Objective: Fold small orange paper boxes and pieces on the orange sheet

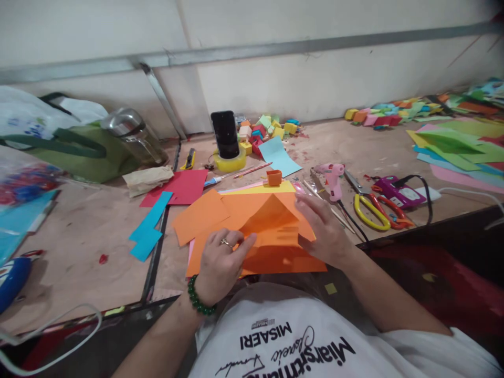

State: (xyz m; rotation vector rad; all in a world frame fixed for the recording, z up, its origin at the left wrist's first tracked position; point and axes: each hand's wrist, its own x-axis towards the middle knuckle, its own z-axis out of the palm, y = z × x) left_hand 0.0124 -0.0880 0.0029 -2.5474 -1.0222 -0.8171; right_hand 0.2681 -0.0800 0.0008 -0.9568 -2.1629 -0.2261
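Observation:
A folded piece of orange paper (271, 223) is raised between my two hands, above larger orange sheets (260, 266) stacked on the table. My left hand (224, 257), with a ring and a green bead bracelet, pinches the piece's left edge between thumb and fingers. On the other side, my right hand (325, 228) grips its right edge, the thumb partly hidden. Another orange piece (200, 216) lies at the stack's left. Behind the raised piece, a small curled orange strip (274, 177) rests on yellow paper (252, 189).
A phone (225, 134) stands in a yellow tape roll (230, 160) before colourful paper cubes (268, 131). To the right lie a pink glue gun (333, 178), scissors (372, 210) and a purple power strip (401, 193). Blue strips (150, 229) and red paper (183, 188) lie left.

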